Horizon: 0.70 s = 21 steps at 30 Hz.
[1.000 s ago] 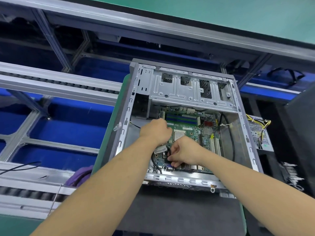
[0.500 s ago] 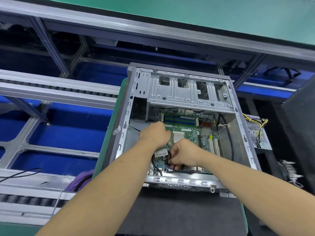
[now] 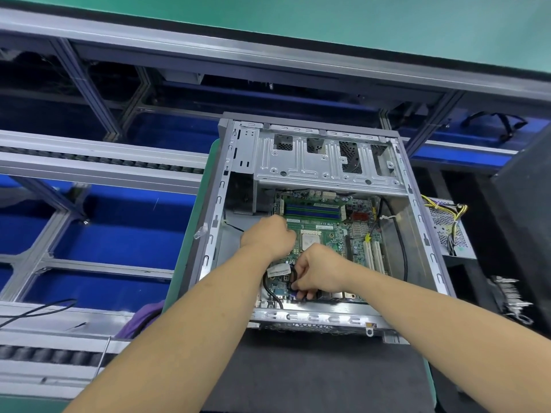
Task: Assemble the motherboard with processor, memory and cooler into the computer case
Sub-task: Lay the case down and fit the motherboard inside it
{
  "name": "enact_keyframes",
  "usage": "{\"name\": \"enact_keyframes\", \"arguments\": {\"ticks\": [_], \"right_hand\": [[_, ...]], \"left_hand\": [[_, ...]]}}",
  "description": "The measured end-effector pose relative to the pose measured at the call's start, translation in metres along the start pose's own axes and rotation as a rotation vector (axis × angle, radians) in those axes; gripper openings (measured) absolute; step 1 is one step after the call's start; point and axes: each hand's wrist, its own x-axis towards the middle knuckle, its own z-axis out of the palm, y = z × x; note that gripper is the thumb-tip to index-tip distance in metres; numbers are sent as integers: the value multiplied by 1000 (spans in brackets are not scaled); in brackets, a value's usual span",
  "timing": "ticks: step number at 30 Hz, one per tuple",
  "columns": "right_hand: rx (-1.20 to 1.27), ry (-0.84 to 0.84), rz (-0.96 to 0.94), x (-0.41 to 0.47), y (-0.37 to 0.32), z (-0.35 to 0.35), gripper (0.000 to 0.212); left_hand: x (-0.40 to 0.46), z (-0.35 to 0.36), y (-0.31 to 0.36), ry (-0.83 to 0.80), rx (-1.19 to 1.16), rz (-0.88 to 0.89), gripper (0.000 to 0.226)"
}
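Observation:
A grey computer case [image 3: 325,162] lies open on its side with the green motherboard [image 3: 334,231] inside it. The bare processor [image 3: 310,239] shows at the board's middle, and blue memory slots [image 3: 313,208] run along its far side. My left hand [image 3: 269,236] has its fingers curled over the board's left edge. My right hand [image 3: 320,271] grips the board's near edge by the port block, beside a looped black cable [image 3: 269,289] carrying a white label. No cooler is visible on the processor.
A power supply [image 3: 447,228] with yellow wires sits right of the case, next to a tall black box [image 3: 524,219]. The case rests on a black mat [image 3: 313,377]. Roller conveyor rails [image 3: 89,162] run on the left, with a purple cloth [image 3: 143,320] nearby.
Both hands keep their hold on the board and have barely moved. Only the head view has shifted slightly.

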Motion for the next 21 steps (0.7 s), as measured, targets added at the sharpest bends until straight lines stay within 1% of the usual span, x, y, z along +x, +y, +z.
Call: {"name": "enact_keyframes", "arguments": {"ticks": [4, 8, 9, 12, 14, 15, 18, 21], "right_hand": [[18, 0, 1, -1, 0, 0, 20], [26, 7, -4, 0, 0, 0, 11], [29, 11, -8, 0, 1, 0, 12], [42, 22, -24, 0, 2, -1, 28], [40, 17, -25, -1, 2, -1, 33], [37, 13, -25, -1, 3, -1, 31], [12, 0, -18, 2, 4, -2, 18], [-2, 6, -15, 3, 3, -1, 13]], "left_hand": [[0, 0, 0, 6, 20, -10, 23], [0, -1, -1, 4, 12, -10, 21], [0, -1, 0, 4, 13, -11, 21], [0, -1, 0, 3, 14, -15, 21], [0, -1, 0, 1, 14, -16, 22], [0, -1, 1, 0, 13, -15, 22], [0, -1, 1, 0, 12, -9, 22], [-1, -2, 0, -1, 12, -11, 24]]}}
